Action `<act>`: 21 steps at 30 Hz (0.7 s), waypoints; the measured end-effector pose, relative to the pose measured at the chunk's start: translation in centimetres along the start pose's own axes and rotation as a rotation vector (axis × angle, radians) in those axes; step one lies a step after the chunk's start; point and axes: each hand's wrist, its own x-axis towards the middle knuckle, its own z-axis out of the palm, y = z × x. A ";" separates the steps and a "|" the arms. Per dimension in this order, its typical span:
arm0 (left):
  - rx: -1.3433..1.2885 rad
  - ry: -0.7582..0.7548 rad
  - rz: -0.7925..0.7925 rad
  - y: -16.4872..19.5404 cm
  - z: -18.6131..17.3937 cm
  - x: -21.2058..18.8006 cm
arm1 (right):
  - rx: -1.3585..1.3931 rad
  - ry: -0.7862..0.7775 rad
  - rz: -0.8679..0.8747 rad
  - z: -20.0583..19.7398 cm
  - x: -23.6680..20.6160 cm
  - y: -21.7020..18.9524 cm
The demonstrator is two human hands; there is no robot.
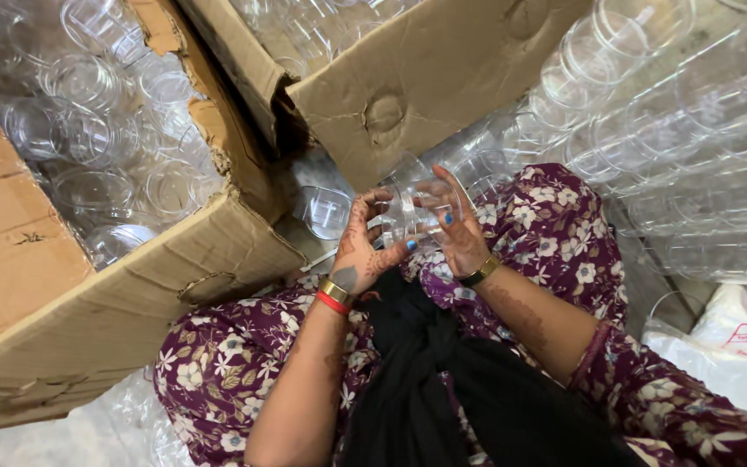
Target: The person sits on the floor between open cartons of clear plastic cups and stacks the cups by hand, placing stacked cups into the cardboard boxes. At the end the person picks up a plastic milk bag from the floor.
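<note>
We take the big cardboard box (123, 294) as landmark. Just right of its near corner, over our lap, both hands close on one clear plastic cup (412, 207): left hand (363, 251) curls round its left wall, right hand (456, 229) spreads fingers (443, 186) across the far side. Best keep the squeeze light, since thin walls likely buckle. Inside the box, more loose clear cups (97, 138). Far right, stacked cup sleeves (676, 156) lie crowded. Behind the held cup, a second box flap (425, 78) overhangs, narrowing our room. One loose cup (326, 212) sits beside the box corner.

Clear plastic cup (412, 207), tilted, mid-air
</note>
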 end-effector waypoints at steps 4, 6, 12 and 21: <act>0.011 0.013 -0.017 0.8 0.1 0.2 | 0.006 -0.043 0.048 0.1 0.5 0.0; 0.014 0.015 -0.036 0.8 0.3 0.6 | 0.014 -0.045 0.050 0.0 0.6 0.0; 0.061 0.055 -0.062 1.0 0.6 1.1 | 0.021 -0.056 0.094 -0.4 1.1 -0.1; 0.104 0.084 0.032 0.1 0.7 1.1 | 0.159 -0.176 0.239 -1.1 2.4 -0.2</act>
